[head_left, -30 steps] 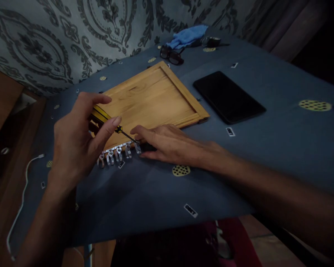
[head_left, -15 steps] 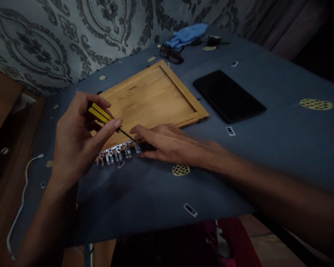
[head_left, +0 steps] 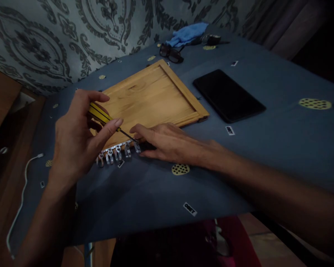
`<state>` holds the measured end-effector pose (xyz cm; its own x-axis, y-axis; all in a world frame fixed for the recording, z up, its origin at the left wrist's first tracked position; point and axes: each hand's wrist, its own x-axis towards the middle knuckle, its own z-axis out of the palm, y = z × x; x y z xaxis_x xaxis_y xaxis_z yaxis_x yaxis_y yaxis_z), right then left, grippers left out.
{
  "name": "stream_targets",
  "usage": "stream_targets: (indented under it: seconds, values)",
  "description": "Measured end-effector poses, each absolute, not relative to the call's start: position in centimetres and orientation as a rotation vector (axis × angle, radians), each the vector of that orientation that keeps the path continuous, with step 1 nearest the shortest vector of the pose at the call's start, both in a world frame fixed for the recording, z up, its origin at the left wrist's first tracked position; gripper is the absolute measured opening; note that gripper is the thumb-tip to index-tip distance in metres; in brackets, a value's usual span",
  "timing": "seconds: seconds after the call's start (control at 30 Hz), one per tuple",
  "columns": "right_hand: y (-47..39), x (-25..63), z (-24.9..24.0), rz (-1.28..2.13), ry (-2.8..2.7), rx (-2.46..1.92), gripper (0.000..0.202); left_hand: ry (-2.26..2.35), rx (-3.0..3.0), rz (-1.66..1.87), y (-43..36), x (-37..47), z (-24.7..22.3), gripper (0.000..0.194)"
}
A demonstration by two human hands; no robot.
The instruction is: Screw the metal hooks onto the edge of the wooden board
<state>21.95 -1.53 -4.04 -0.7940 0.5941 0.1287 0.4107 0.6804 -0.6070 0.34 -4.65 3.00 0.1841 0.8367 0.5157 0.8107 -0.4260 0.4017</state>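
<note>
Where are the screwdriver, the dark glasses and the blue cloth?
Screwdriver (head_left: 100,113): head view, on its yellow handle.
Dark glasses (head_left: 174,56): head view, on a lens.
Blue cloth (head_left: 187,35): head view, on its middle.

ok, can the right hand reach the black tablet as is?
Likely yes: the black tablet lies uncovered beside the wooden board, though the right hand would have to leave the end hook.

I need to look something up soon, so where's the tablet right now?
In the head view, the black tablet lies flat on the blue tablecloth, just right of the framed wooden panel.
</note>
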Motion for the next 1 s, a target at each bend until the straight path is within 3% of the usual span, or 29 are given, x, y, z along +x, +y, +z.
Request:
stream_targets:
  seconds: [1.0]
  values:
    - [-1.5, 21.9, -3.7, 0.838, -2.603, -0.797, 0.046, 1.552, 2.522, 0.907, -5.0, 0.1, 4.1, 0.04]
